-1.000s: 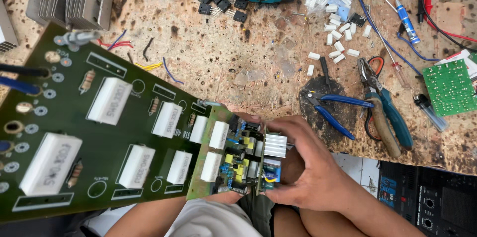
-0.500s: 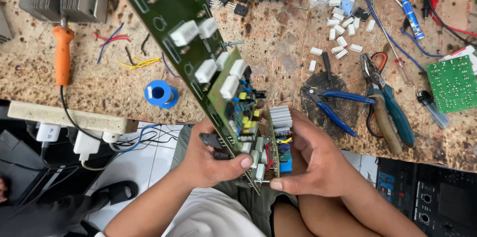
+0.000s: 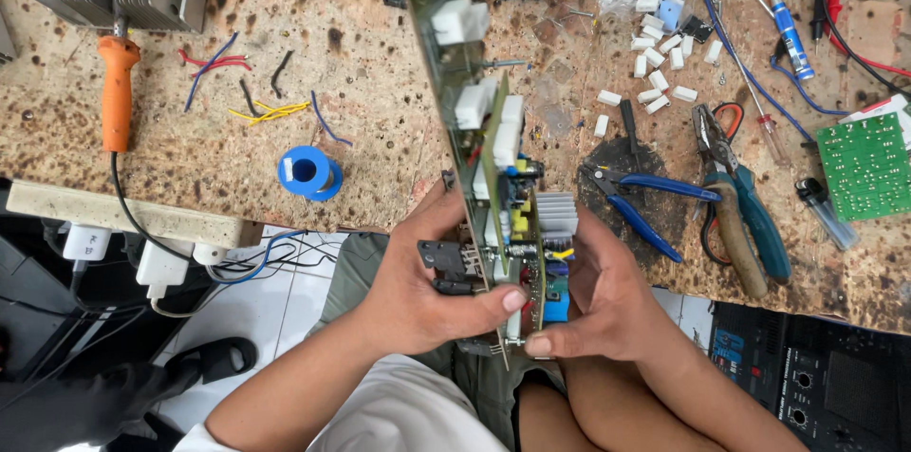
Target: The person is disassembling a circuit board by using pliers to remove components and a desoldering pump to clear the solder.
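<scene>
Board [image 3: 472,120] tipped further edge-on; left hand [image 3: 418,286], right hand [image 3: 607,295] both clamped on it, fingertips seemingly pinching bottom.

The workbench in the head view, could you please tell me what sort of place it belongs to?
Probably an electronics repair bench: both hands hold a circuit board, with a soldering iron and pliers nearby.
</scene>
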